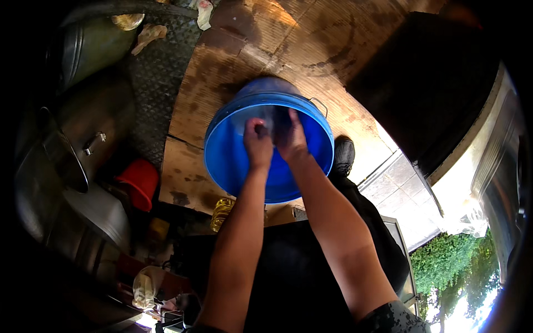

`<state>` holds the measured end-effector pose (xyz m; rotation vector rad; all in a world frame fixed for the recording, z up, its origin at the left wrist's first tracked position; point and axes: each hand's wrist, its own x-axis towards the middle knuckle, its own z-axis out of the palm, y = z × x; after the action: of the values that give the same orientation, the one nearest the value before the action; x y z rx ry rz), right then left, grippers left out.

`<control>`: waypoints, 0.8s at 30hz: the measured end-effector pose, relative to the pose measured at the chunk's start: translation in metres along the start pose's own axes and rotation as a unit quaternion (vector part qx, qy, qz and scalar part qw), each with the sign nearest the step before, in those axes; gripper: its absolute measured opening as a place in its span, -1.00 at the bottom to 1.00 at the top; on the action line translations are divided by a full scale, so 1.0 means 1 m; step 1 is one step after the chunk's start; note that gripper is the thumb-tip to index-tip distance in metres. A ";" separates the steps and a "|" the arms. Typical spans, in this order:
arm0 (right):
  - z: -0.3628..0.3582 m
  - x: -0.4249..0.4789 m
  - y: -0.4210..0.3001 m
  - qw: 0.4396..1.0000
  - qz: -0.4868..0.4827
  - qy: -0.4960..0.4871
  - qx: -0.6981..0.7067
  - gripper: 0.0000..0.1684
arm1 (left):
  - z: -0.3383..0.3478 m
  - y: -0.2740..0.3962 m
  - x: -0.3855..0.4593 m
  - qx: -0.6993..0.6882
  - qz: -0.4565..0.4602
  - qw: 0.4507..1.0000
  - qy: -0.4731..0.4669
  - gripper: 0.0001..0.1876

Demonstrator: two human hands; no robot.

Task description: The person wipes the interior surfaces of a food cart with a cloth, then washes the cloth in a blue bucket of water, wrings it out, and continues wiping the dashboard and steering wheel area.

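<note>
A large blue plastic bucket (pixel 214 160) with a wire handle stands on brown cardboard in front of me. Both of my hands reach in over its opening. My left hand (pixel 258 145) is curled, with something small and reddish at its fingertips; whether it grips this is unclear. Close on its right, my right hand (pixel 293 139) has its fingers pointing away from me, beside a dark, blurred shape that I cannot identify. Blur and shadow hide the space between the hands and much of the bucket's inside.
Cardboard sheets (pixel 200 83) cover the floor. A red bucket (pixel 145 183) lies to the left, near a metal container (pixel 100 208). A bottle of yellow liquid (pixel 220 212) stands by my left forearm. My dark shoe (pixel 344 154) is right of the blue bucket; a crumpled cloth (pixel 149 36) lies upper left.
</note>
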<state>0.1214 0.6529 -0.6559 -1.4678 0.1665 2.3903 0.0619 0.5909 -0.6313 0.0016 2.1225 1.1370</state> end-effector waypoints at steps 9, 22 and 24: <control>0.027 -0.026 -0.014 0.954 0.059 0.133 -0.262 -0.62 | 0.013 0.103 -0.060 0.207 0.002 0.978 -0.014 -0.75; 0.023 -0.011 0.010 0.979 0.003 0.190 -0.073 -0.37 | -0.021 -0.043 0.027 0.014 -0.039 0.999 0.020 -0.77; -0.007 0.010 -0.004 0.993 0.026 0.112 -0.037 -0.42 | 0.000 0.000 -0.006 0.020 0.020 0.999 -0.040 -0.82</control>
<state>0.1242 0.6574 -0.6679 -1.7862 0.1720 2.2893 0.0664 0.5887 -0.6274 0.1064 2.0818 1.0990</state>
